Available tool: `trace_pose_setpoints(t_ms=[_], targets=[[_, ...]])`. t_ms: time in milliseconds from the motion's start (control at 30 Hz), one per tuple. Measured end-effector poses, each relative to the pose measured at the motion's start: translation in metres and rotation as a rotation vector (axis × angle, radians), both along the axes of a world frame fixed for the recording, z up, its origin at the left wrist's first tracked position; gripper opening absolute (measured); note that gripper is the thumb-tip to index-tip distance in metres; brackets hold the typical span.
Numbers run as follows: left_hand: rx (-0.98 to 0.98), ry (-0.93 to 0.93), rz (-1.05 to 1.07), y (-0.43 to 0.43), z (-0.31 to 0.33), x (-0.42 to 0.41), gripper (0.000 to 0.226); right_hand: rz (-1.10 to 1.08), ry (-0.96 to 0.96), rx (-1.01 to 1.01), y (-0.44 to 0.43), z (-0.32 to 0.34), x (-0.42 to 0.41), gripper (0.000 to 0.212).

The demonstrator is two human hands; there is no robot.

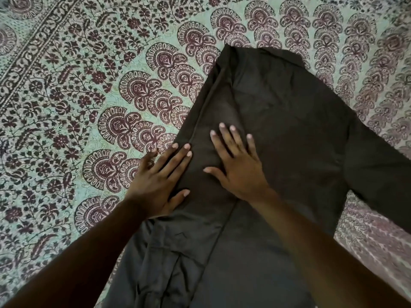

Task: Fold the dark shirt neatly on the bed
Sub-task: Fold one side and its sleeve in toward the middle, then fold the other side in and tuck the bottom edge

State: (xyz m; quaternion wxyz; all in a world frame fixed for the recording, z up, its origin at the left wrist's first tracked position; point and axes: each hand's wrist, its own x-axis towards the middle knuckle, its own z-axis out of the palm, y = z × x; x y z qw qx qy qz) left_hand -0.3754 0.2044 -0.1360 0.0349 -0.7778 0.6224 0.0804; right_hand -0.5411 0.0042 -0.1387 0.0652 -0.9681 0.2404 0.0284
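The dark shirt (pixel 278 121) lies spread on the bed, running from the upper centre down to the bottom edge. Its left side is folded inward, leaving a long straight fold along the left edge. One sleeve (pixel 378 174) sticks out to the right. My left hand (pixel 155 185) lies flat with fingers spread on the shirt's left fold edge, partly over the bedsheet. Just to its right, my right hand (pixel 235 165) presses flat on the shirt's middle, fingers apart. Neither hand grips the cloth.
A green bedsheet (pixel 77 96) printed with maroon floral and fan patterns covers the whole bed around the shirt. The shirt's lower part (pixel 160 263) near me is rumpled.
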Motion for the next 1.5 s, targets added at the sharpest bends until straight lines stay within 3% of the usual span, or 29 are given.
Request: trace_pose_setpoints(t_ms=[200, 333, 433, 633, 833, 900, 1000, 1233, 1500], targets=[[-0.022, -0.005, -0.003, 0.002, 0.000, -0.002, 0.088, -0.452, 0.035, 0.021, -0.028, 0.006, -0.036, 0.085], [-0.027, -0.016, -0.014, 0.001, 0.004, -0.002, 0.087, -0.249, -0.023, 0.012, 0.010, 0.018, -0.039, 0.082], [-0.022, -0.016, -0.030, 0.003, 0.005, -0.005, 0.084, -0.098, 0.035, 0.049, 0.052, 0.013, -0.050, 0.080], [-0.038, 0.070, -0.046, 0.010, 0.024, -0.019, 0.073, -0.104, 0.003, 0.145, 0.103, 0.018, -0.086, 0.078], [-0.138, 0.384, -0.019, -0.023, 0.056, -0.084, 0.061, -0.556, -0.515, 0.344, 0.106, 0.053, -0.130, 0.053], [-0.173, 0.475, -0.059, -0.043, 0.063, -0.120, 0.058, -0.700, -0.667, 0.328, 0.098, 0.067, -0.155, 0.043], [-0.164, 0.556, -0.156, -0.078, 0.073, -0.179, 0.057, -0.957, -0.823, 0.463, 0.082, 0.081, -0.199, 0.035], [-0.100, 0.605, -0.386, -0.171, 0.078, -0.322, 0.058, -1.351, -0.966, 0.451, 0.035, 0.082, -0.343, 0.021], [-0.014, 0.381, -0.494, -0.275, 0.057, -0.428, 0.076, -1.663, -0.944, 0.293, -0.036, 0.076, -0.495, 0.009]])
